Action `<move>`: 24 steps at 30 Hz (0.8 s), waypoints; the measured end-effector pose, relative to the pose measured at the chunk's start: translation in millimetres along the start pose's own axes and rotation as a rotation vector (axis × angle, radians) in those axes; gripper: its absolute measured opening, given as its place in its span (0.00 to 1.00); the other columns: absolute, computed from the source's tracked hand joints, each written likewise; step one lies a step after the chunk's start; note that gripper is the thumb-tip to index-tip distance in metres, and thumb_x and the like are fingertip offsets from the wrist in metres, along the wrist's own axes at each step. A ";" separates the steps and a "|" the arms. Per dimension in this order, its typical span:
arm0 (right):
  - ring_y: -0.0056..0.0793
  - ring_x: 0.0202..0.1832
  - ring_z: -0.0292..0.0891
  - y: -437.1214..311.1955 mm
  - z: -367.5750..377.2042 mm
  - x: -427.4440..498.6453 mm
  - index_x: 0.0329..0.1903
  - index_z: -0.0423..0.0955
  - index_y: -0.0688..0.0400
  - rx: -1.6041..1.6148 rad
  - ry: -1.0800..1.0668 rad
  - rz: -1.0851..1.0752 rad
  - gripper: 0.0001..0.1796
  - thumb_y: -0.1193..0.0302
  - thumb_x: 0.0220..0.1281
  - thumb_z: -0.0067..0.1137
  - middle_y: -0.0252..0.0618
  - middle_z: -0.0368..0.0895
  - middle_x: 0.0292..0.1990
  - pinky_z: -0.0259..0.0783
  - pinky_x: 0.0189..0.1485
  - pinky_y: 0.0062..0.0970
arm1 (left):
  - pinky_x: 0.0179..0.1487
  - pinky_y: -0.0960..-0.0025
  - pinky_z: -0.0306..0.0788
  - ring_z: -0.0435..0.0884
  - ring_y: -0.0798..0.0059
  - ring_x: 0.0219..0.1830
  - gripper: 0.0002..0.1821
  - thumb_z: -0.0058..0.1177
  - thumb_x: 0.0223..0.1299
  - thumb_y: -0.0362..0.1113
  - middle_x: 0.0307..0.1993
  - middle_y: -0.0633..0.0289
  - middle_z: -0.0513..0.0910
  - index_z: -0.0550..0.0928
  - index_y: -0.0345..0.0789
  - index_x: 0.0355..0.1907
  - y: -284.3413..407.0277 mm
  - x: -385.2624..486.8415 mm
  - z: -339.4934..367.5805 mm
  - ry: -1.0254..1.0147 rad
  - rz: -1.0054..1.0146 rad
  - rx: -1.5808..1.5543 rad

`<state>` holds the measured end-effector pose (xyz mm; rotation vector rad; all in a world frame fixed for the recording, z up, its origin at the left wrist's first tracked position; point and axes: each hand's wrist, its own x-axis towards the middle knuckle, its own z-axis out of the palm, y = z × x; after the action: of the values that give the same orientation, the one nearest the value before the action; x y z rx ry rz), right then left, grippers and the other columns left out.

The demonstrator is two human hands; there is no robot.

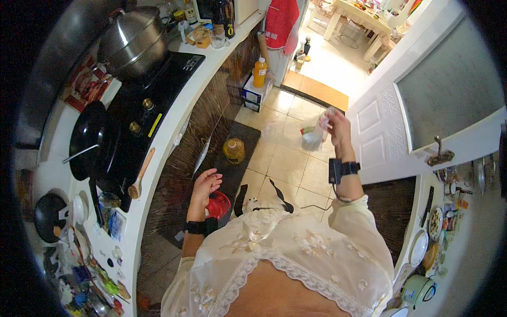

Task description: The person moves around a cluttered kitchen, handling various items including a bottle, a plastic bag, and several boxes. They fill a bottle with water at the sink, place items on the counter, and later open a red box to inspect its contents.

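Observation:
My right hand (340, 126) is raised in front of me, gripping the gathered top of a thin, pale plastic bag (313, 138). The bag hangs over the tiled floor and is partly blurred; something red and green shows at its left side, too unclear to name. My left hand (206, 185) holds nothing, its fingers loosely bent and slightly apart. It hovers beside the dark cabinet front (178, 166), above a red object (218, 204) that is partly hidden. A large plastic bottle of yellow liquid (233, 150) stands on the dark floor mat (247, 136) beyond that hand.
Along the left runs a white counter (158, 190) with a black cooktop (134, 107), a steel pot (134, 43), a black wok (89, 138) and a wooden spoon (141, 174). An orange drink bottle (259, 73) tops a box by the doorway. A white door (376, 119) stands at right.

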<state>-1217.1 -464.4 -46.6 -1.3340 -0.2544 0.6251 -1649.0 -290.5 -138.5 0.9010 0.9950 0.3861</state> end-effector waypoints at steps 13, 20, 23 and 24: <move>0.30 0.35 0.80 -67.1 145.7 331.5 0.53 0.71 0.65 -0.006 -0.205 -0.089 0.16 0.76 0.62 0.51 0.39 0.80 0.38 0.80 0.39 0.29 | 0.37 0.73 0.75 0.81 0.72 0.35 0.16 0.49 0.63 0.28 0.40 0.56 0.82 0.73 0.32 0.53 -3.7 57.6 0.4 0.412 0.012 -0.297; 0.27 0.35 0.79 -56.5 226.5 486.9 0.43 0.77 0.58 -0.085 -0.368 -0.059 0.08 0.72 0.63 0.52 0.34 0.81 0.35 0.73 0.37 0.23 | 0.46 0.61 0.77 0.78 0.64 0.47 0.17 0.52 0.60 0.28 0.44 0.53 0.79 0.75 0.31 0.52 20.2 83.0 60.3 0.567 0.032 -0.528; 0.27 0.34 0.79 -30.8 256.2 542.5 0.44 0.77 0.57 -0.057 -0.432 -0.046 0.09 0.72 0.62 0.52 0.34 0.81 0.35 0.71 0.37 0.23 | 0.46 0.62 0.77 0.78 0.61 0.47 0.20 0.54 0.58 0.27 0.45 0.54 0.79 0.74 0.31 0.54 27.1 93.2 79.7 0.634 0.045 -0.530; 0.27 0.34 0.79 -19.6 261.8 562.4 0.44 0.77 0.57 -0.067 -0.405 -0.023 0.09 0.72 0.62 0.52 0.34 0.81 0.34 0.71 0.37 0.23 | 0.47 0.64 0.77 0.79 0.61 0.47 0.20 0.54 0.58 0.27 0.46 0.55 0.79 0.73 0.31 0.55 25.8 91.9 86.4 0.700 0.019 -0.471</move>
<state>-889.9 62.6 -64.3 -1.2579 -0.6223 0.8722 -1525.4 -256.0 -148.4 0.3358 1.4478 0.9476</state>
